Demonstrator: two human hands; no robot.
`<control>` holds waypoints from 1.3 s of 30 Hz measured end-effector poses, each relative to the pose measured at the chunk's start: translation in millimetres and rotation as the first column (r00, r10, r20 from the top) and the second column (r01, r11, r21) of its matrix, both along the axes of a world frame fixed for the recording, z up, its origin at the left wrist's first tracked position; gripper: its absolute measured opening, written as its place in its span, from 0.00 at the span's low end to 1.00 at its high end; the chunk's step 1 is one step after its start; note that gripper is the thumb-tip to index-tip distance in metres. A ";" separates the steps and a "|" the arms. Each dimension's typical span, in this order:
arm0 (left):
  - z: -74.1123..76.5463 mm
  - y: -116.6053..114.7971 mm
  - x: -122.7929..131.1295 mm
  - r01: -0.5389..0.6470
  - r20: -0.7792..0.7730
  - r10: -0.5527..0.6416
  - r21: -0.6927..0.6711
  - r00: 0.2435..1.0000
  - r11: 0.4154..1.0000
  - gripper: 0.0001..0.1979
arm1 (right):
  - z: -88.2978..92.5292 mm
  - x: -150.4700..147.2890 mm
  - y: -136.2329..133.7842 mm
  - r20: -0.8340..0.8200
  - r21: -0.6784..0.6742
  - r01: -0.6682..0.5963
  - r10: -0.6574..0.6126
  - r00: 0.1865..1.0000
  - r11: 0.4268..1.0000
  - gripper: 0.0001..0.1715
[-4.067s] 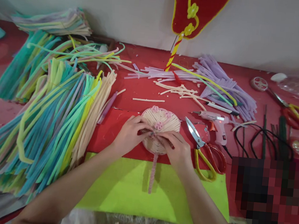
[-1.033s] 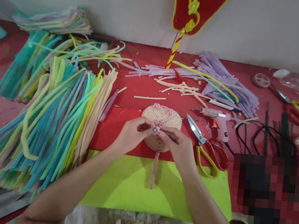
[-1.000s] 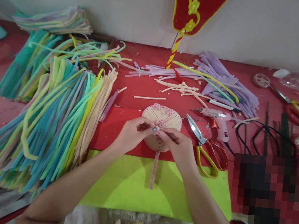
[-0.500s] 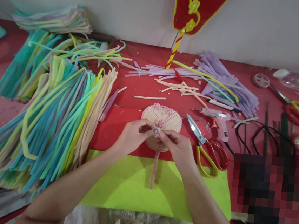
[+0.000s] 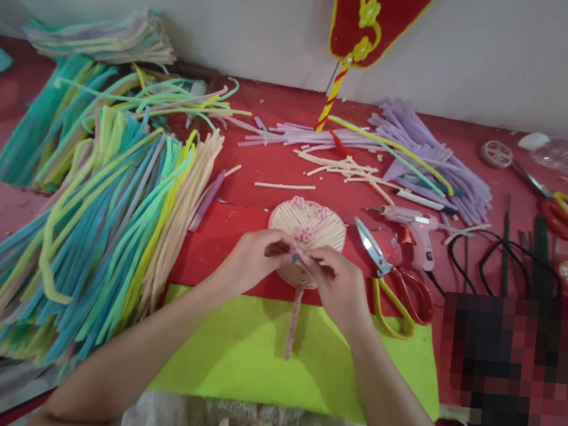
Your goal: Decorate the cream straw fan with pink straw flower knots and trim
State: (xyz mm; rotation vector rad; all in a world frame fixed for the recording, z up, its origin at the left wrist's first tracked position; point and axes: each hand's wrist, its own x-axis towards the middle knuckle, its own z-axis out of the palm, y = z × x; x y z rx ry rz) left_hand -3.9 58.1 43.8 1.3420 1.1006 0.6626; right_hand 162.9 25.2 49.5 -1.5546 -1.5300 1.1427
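Note:
A round hand fan (image 5: 286, 216) made of cream pipe cleaners lies flat, with a pink rim, several pink flowers and a twisted pink handle (image 5: 292, 328). Over its lower half, my left hand (image 5: 255, 258) and my right hand (image 5: 341, 282) meet fingertip to fingertip. Both are closed in a pinch on a small pink pipe-cleaner piece (image 5: 298, 250), mostly covered by the fingers. A small greyish spot shows at the fingertips; I cannot make out what it is. The handle rests over a yellow-green mat (image 5: 230, 355).
Bundles of coloured pipe cleaners (image 5: 112, 223) cover the left side. Scissors (image 5: 384, 269) with their blades apart and a pink glue gun (image 5: 413, 225) lie at the right. Behind are purple pipe cleaners (image 5: 421, 146), cream offcuts (image 5: 348, 169) and an upright red fan (image 5: 377, 21).
My pinching fingertips have shifted slightly down, and the small pink piece has turned a little between them. The fan and the tools lie as before.

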 end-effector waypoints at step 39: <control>-4.0 -8.7 14.5 -0.337 0.022 0.339 -0.066 0.940 0.939 0.07 | -6.6 -1.9 2.6 -0.380 -0.395 0.097 -0.259 0.888 0.914 0.20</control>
